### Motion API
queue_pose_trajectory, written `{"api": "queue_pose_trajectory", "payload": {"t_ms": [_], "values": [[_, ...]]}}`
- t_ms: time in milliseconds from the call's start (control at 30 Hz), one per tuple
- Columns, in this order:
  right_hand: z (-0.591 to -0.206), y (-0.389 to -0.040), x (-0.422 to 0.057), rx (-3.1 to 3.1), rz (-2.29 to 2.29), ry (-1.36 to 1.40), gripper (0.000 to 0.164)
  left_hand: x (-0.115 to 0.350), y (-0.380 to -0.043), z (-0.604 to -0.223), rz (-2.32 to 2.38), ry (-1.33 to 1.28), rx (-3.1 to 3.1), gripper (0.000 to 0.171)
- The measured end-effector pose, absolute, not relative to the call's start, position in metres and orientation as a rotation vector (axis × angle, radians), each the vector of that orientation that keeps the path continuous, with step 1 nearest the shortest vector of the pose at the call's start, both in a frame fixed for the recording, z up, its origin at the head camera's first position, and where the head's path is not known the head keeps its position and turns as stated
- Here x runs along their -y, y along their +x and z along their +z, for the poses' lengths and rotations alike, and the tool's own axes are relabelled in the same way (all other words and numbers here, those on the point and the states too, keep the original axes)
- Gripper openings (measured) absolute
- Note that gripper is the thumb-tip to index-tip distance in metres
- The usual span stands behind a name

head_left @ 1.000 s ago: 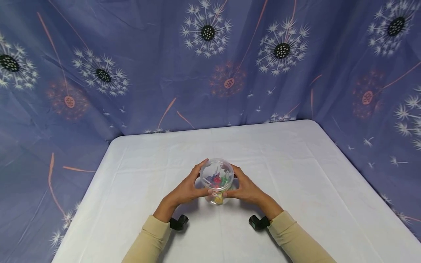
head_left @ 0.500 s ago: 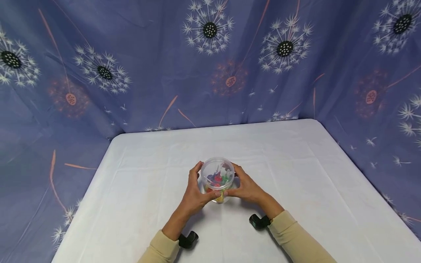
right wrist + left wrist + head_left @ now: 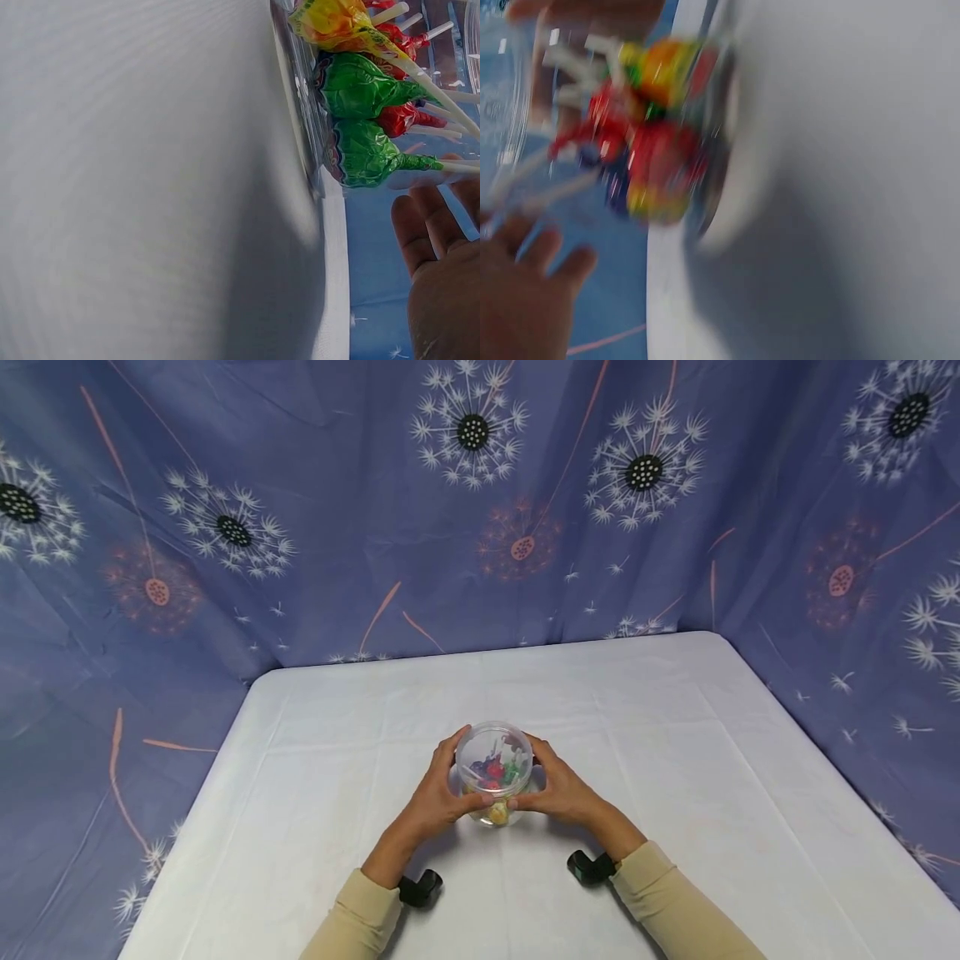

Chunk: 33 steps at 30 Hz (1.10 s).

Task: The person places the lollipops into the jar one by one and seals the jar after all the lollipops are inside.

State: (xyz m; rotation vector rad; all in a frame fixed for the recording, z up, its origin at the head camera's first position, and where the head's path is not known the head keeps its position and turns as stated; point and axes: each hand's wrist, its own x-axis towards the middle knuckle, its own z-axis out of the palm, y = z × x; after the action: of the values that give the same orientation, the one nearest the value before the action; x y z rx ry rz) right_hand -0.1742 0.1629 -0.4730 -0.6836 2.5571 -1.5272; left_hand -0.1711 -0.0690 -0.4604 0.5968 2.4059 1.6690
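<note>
A clear plastic jar (image 3: 477,817) stands upright on the white table, with wrapped lollipops (image 3: 358,86) inside in green, yellow and red. Its round clear lid (image 3: 491,739) faces up. My left hand (image 3: 438,797) curves round the upper part at the lid, thumb in front and fingers behind. From the other side my right hand (image 3: 562,792) grips the jar, thumb at the front just below the rim. The two thumbs nearly meet. In the left wrist view the lollipops (image 3: 660,150) are blurred, and fingers of the left hand (image 3: 525,292) reach along the jar's lid end.
A white cloth covers the table (image 3: 637,710). Behind and at both sides hangs a blue curtain (image 3: 337,527) with dandelion prints. Black wrist cameras (image 3: 422,888) sit under both wrists.
My left hand and forearm swing inward round the lid, then partly back outward. The right hand keeps its hold, and the jar stays in place.
</note>
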Motion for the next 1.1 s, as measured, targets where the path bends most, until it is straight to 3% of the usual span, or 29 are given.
{"api": "queue_pose_trajectory", "payload": {"t_ms": [200, 367, 633, 833, 1100], "values": [[-0.474, -0.175, -0.162, -2.556, -1.533, -0.701, 0.098, 0.088, -0.192, -0.452, 1.501, 0.773, -2.245, 0.097], [-0.476, -0.175, -0.159, -2.566, -1.527, -0.703, 0.099, 0.090, -0.189, -0.452, 1.557, 0.811, -2.226, 0.103], [-0.475, -0.175, -0.162, -2.569, -1.546, -0.690, 0.099, 0.059, -0.153, -0.463, 1.867, 0.491, -2.492, 0.100], [-0.479, -0.176, -0.164, -2.574, -1.531, -0.675, 0.097, 0.043, -0.144, -0.466, 1.906, 0.329, -2.576, 0.096], [-0.475, -0.176, -0.163, -2.574, -1.528, -0.709, 0.097, 0.060, -0.159, -0.464, 1.795, 0.493, -2.442, 0.094]]}}
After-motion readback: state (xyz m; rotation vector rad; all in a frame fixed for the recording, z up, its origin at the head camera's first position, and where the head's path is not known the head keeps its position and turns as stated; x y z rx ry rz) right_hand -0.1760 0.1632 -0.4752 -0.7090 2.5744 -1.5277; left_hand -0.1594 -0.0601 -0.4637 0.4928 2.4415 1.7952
